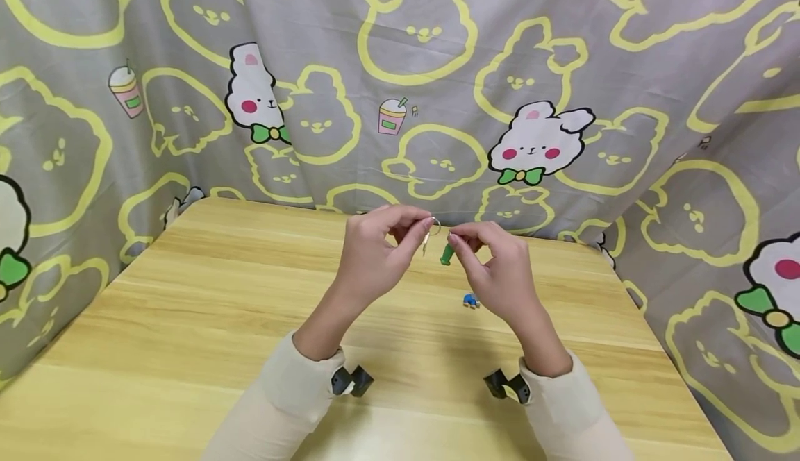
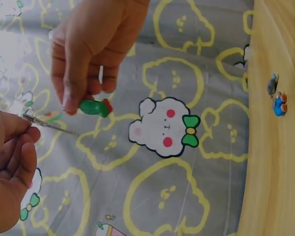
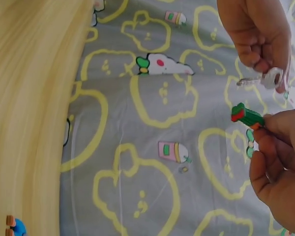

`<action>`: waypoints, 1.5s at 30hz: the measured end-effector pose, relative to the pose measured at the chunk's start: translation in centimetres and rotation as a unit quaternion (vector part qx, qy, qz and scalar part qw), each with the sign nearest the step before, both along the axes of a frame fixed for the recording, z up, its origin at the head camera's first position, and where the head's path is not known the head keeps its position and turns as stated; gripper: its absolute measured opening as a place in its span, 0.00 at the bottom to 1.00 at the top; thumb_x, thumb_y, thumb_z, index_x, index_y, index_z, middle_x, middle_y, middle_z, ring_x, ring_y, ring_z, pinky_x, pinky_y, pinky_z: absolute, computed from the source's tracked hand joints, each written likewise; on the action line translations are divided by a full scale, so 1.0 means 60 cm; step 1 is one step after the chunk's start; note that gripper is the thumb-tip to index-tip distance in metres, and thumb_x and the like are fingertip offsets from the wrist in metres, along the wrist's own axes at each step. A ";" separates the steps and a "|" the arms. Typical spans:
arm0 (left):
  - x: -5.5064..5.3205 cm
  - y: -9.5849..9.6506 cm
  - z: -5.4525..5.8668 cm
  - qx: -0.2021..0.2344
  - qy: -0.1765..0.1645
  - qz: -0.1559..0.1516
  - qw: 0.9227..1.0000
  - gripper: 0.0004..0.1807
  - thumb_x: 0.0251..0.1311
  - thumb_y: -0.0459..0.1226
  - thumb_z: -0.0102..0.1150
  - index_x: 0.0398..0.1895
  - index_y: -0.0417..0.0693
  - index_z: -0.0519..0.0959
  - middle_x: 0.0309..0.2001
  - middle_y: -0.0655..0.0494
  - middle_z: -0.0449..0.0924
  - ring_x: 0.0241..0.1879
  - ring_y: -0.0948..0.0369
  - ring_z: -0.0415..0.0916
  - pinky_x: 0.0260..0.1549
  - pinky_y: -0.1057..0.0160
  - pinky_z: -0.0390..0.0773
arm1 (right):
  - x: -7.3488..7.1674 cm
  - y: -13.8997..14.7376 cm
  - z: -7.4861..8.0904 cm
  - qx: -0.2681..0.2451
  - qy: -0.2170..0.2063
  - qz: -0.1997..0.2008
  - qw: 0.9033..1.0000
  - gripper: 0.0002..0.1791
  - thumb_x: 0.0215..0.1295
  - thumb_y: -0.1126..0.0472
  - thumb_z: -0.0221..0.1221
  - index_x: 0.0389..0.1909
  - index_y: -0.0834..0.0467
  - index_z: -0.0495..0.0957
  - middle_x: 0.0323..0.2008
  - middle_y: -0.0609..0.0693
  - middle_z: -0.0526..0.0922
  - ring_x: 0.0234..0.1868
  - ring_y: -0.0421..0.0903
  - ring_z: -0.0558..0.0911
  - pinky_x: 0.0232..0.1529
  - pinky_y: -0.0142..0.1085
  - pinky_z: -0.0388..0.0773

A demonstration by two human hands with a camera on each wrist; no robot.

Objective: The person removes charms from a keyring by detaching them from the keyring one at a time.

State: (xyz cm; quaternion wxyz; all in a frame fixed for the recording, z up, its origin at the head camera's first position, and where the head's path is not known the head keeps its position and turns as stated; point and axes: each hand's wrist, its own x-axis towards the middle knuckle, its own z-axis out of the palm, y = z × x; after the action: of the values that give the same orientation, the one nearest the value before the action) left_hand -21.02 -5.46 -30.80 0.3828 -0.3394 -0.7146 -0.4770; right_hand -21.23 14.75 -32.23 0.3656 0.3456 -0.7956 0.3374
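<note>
My left hand (image 1: 382,249) pinches a thin metal key ring (image 1: 437,224) between thumb and forefinger, above the table. A silver key (image 3: 260,80) hangs from the ring at those fingertips. Facing it, my right hand (image 1: 498,266) holds a small green charm (image 1: 446,255) by its top end, pinched by thumb and forefinger. The charm (image 3: 248,116) has a ribbed body and red at its lower end. A small gap separates charm and key in the head view. On the table below the right hand lies a small blue figure (image 1: 471,300) with brownish ends.
A light wood-grain table (image 1: 187,308) spreads under both hands. Grey curtain (image 1: 431,100) with yellow outlines and white rabbits stands along its back and sides. Black wrist cameras (image 1: 352,381) jut inward from the cuffs of both light sleeves (image 1: 300,384).
</note>
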 end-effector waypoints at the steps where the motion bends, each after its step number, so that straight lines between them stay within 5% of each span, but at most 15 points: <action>1: 0.000 0.000 -0.002 -0.004 -0.008 -0.002 1.000 0.04 0.65 0.31 0.68 0.38 0.38 0.88 0.27 0.55 0.86 0.23 0.67 0.77 0.26 0.69 0.79 | -0.002 0.003 -0.001 0.005 -0.012 0.002 1.000 0.05 0.63 0.71 0.68 0.39 0.63 0.85 0.28 0.50 0.83 0.29 0.42 0.80 0.33 0.35 0.80; 9: -0.027 -0.012 -0.031 -0.041 -0.052 0.012 0.998 0.03 0.66 0.31 0.66 0.37 0.39 0.87 0.23 0.58 0.82 0.21 0.67 0.75 0.22 0.68 0.77 | -0.036 0.014 -0.023 0.038 -0.096 0.004 0.995 0.03 0.67 0.67 0.67 0.40 0.61 0.86 0.30 0.47 0.84 0.29 0.40 0.80 0.28 0.34 0.78; 14: -0.047 -0.020 -0.065 -0.105 -0.093 0.028 0.990 0.03 0.68 0.31 0.64 0.37 0.40 0.86 0.22 0.60 0.80 0.20 0.68 0.72 0.22 0.68 0.75 | -0.062 0.016 -0.040 0.093 -0.163 0.010 0.982 0.02 0.70 0.65 0.64 0.39 0.58 0.85 0.30 0.45 0.85 0.28 0.38 0.79 0.30 0.35 0.80; 22: -0.062 -0.030 -0.113 -0.226 -0.159 0.037 0.960 0.04 0.69 0.31 0.63 0.36 0.41 0.86 0.26 0.59 0.83 0.22 0.70 0.74 0.24 0.71 0.76 | -0.094 0.019 -0.089 0.145 -0.312 0.051 0.938 0.04 0.72 0.65 0.62 0.36 0.57 0.84 0.28 0.48 0.84 0.22 0.40 0.75 0.24 0.33 0.74; 27: -0.066 -0.031 -0.136 -0.272 -0.200 -0.009 0.941 0.05 0.68 0.31 0.63 0.34 0.41 0.85 0.23 0.60 0.81 0.18 0.71 0.71 0.22 0.72 0.74 | -0.100 0.027 -0.114 0.163 -0.389 0.056 0.905 0.05 0.72 0.66 0.62 0.36 0.60 0.84 0.28 0.55 0.84 0.23 0.40 0.74 0.26 0.33 0.72; 31: -0.066 -0.027 -0.153 -0.296 -0.250 -0.058 0.920 0.05 0.66 0.29 0.63 0.31 0.42 0.85 0.21 0.62 0.80 0.16 0.71 0.70 0.20 0.72 0.74 | -0.104 0.031 -0.128 0.198 -0.428 0.060 0.880 0.05 0.71 0.67 0.63 0.34 0.60 0.84 0.27 0.51 0.84 0.26 0.40 0.76 0.29 0.33 0.74; 36: -0.080 -0.016 -0.173 -0.301 -0.298 -0.074 0.903 0.06 0.65 0.29 0.64 0.29 0.43 0.85 0.21 0.59 0.82 0.16 0.71 0.71 0.19 0.71 0.73 | -0.116 0.032 -0.140 0.236 -0.421 0.068 0.873 0.07 0.69 0.69 0.64 0.30 0.59 0.85 0.26 0.46 0.85 0.27 0.39 0.77 0.31 0.33 0.74; 40: -0.097 -0.012 -0.183 -0.290 -0.329 -0.063 0.896 0.06 0.64 0.30 0.66 0.29 0.45 0.85 0.22 0.60 0.83 0.20 0.69 0.74 0.23 0.70 0.76 | -0.125 0.026 -0.148 0.240 -0.419 0.068 0.873 0.07 0.69 0.69 0.64 0.30 0.59 0.85 0.25 0.46 0.85 0.26 0.38 0.76 0.31 0.33 0.74; 45: -0.121 -0.006 -0.184 -0.299 -0.367 -0.054 0.879 0.06 0.63 0.31 0.67 0.28 0.45 0.86 0.22 0.62 0.81 0.22 0.67 0.76 0.27 0.69 0.77 | -0.135 0.023 -0.152 0.242 -0.410 0.050 0.878 0.07 0.68 0.67 0.65 0.29 0.58 0.85 0.25 0.45 0.85 0.26 0.38 0.76 0.32 0.33 0.74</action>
State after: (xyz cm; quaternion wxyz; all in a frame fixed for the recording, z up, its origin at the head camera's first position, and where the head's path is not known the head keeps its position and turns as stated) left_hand -28.27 -5.82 -41.82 -0.0528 -0.2768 -0.8930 -0.3508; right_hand -29.31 16.11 -41.35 -0.1060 0.2930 -0.9128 0.2639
